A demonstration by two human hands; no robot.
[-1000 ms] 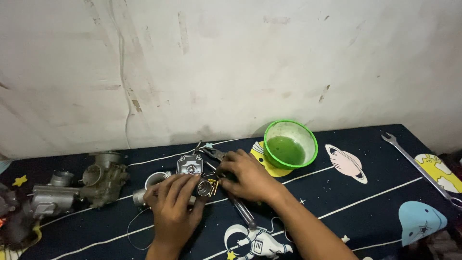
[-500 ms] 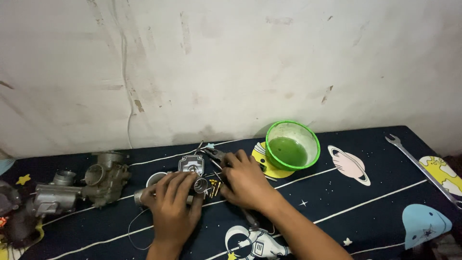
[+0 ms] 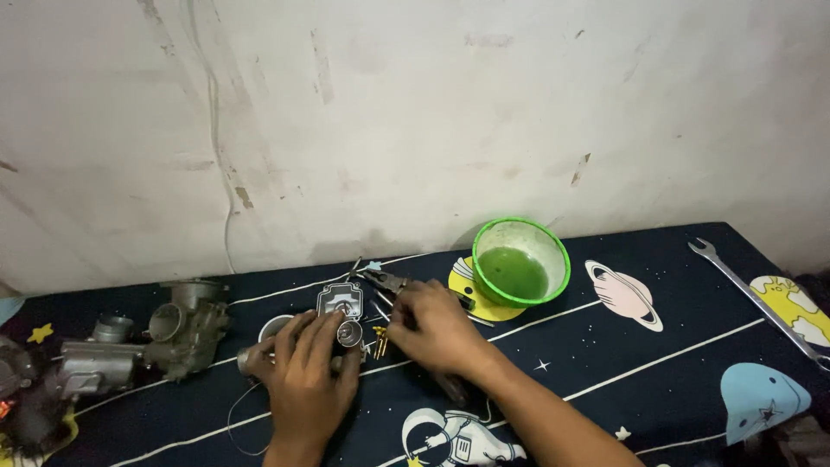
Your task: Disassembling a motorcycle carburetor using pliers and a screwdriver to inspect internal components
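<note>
Dark space-print cloth (image 3: 605,363) under both hands. Carburetor body (image 3: 186,324) just left of left hand (image 3: 303,372). Green bowl (image 3: 521,262) up-right of right hand (image 3: 432,324), long wrench (image 3: 756,298) far right. Left hand clamped on small metal carb part (image 3: 341,316); right hand rests flat beside it, fingers loosely together, over pliers (image 3: 385,281), brass jets (image 3: 379,339) between the hands

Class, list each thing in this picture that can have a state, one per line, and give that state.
Green plastic bowl: upright, partly filled with green liquid.
Long steel spanner: lying flat, untouched.
Grey metal carburettor: resting on the cloth, untouched.
Small metal carburettor part: touched by the left hand.
Pliers: lying beside the right hand.
</note>
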